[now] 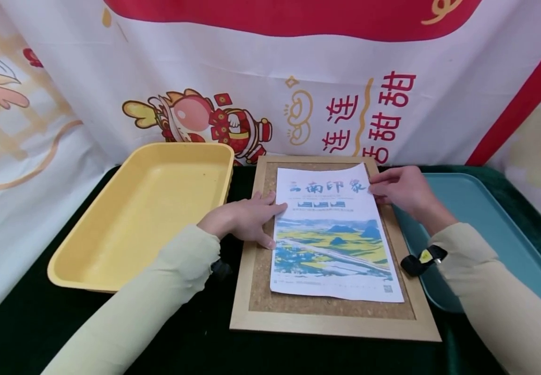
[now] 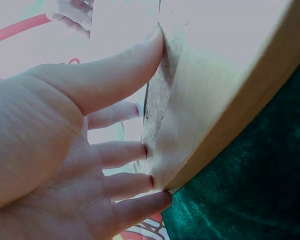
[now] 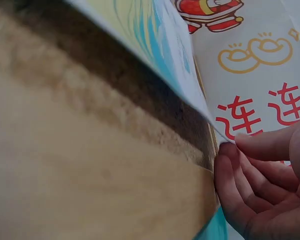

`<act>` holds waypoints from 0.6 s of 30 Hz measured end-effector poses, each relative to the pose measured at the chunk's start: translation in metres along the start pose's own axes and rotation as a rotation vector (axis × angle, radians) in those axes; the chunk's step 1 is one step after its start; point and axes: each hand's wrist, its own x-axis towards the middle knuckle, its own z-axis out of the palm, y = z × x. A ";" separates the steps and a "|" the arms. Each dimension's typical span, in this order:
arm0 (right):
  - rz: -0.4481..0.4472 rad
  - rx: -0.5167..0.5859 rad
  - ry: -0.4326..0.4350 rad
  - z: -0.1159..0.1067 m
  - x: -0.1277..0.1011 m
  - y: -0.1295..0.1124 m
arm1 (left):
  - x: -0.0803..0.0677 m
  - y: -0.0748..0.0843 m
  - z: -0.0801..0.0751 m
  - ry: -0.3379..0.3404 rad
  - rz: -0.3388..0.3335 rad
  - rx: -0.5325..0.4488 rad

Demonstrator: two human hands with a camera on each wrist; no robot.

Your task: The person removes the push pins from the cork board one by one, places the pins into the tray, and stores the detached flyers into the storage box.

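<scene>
Head view | left hand [image 1: 242, 221] fingers spread flat on cork board [image 1: 256, 291] | right hand [image 1: 404, 190] fingers pinching glossy poster [image 1: 333, 245] corner

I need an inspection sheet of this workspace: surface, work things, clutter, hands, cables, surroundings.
Surface: dark green cloth over the table.
Work things: printed poster lies on a wood-framed cork board; its top right corner is lifted.
Clutter: yellow tray on the left, teal tray on the right.
Hands: left hand presses flat on the poster's left edge; right hand pinches the lifted corner.
Cables: nothing seen.
Surroundings: white and red printed banner behind.
</scene>
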 end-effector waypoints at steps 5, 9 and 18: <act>0.001 -0.027 -0.032 0.001 -0.002 0.002 | -0.001 0.001 -0.001 0.006 -0.008 -0.020; 0.031 0.018 -0.014 0.000 -0.003 0.003 | 0.001 0.001 0.001 0.120 0.003 -0.127; 0.113 0.259 0.083 -0.009 -0.004 0.001 | -0.003 -0.005 0.001 0.377 -0.104 -0.827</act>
